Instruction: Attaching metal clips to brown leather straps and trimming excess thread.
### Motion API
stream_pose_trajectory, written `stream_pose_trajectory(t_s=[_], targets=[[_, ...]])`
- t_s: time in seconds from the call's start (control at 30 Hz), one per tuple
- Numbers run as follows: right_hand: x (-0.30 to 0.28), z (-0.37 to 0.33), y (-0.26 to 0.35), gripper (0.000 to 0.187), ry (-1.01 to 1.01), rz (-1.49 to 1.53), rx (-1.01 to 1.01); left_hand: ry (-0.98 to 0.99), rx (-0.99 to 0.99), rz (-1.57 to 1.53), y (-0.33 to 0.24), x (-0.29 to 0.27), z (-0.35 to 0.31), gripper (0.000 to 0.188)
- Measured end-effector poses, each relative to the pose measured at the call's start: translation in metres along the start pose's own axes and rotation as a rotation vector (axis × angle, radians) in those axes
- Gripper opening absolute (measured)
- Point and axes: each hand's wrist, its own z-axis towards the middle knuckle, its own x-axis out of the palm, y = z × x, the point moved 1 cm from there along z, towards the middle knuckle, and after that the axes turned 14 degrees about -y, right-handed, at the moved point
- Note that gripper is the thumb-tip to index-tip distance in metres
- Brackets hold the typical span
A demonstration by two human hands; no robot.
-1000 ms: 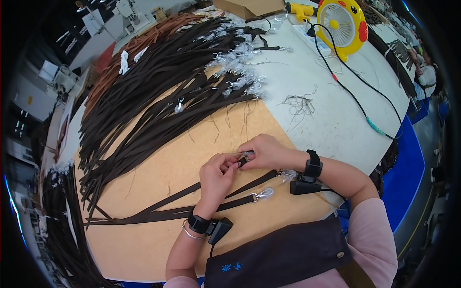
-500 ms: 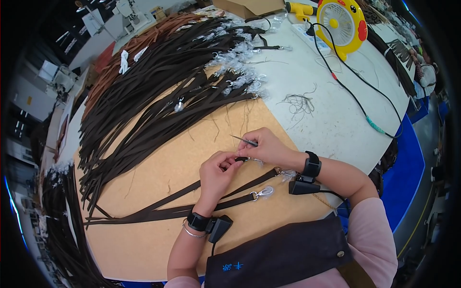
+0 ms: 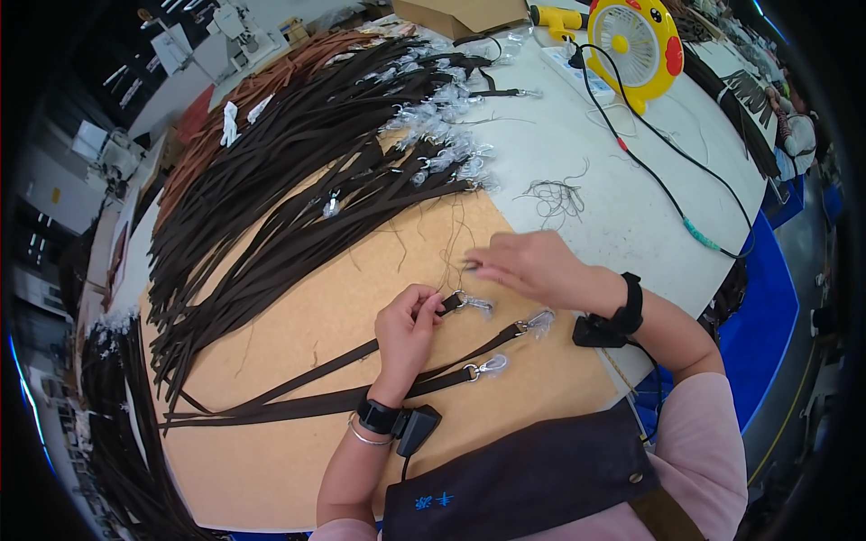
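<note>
My left hand (image 3: pixel 406 329) pinches a dark brown strap (image 3: pixel 336 362) close to its end. A metal ring and a plastic-wrapped snap hook (image 3: pixel 476 305) stick out past the fingertips. Slightly blurred, my right hand (image 3: pixel 537 266) is raised to the right of that end, apart from it. Its fingers are closed round a thin pointed tool (image 3: pixel 472 265), of which only a dark bit shows. Fine loose threads (image 3: pixel 451 248) are by its fingertips. Two more straps lie below, ending in wrapped snap hooks, one of them the lower hook (image 3: pixel 488 366).
A large heap of dark straps (image 3: pixel 298 180) covers the far left, with brown straps (image 3: pixel 248 95) behind. A tangle of thread (image 3: pixel 557 198) lies on the white table (image 3: pixel 622 216). Beyond are a yellow fan (image 3: pixel 631 50), its black cable (image 3: pixel 663 144) and a cardboard box (image 3: pixel 460 16).
My right hand has moved right and slightly up, away from the strap end, taking the pointed tool along. The ring and hook now show. My left hand keeps its pinch on the strap.
</note>
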Motion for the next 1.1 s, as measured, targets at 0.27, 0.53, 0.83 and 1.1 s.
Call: stream_pose_trajectory(t_s=[0.27, 0.53, 0.83, 1.1], targets=[[0.024, -0.006, 0.011, 0.019, 0.09, 0.061, -0.172, -0.013, 0.161, 0.135, 0.003, 0.004, -0.001, 0.01], [0.02, 0.0, 0.014, 0.017, 0.125, 0.018, -0.232, -0.017, 0.19, 0.152, 0.005, 0.006, -0.001, 0.01], [0.025, -0.009, 0.01, 0.019, 0.067, 0.108, -0.111, 0.01, 0.097, 0.016, 0.005, 0.003, 0.001, 0.011], [0.026, -0.007, 0.016, 0.02, 0.09, 0.085, -0.146, 0.011, 0.066, 0.008, 0.005, 0.005, 0.002, 0.011]])
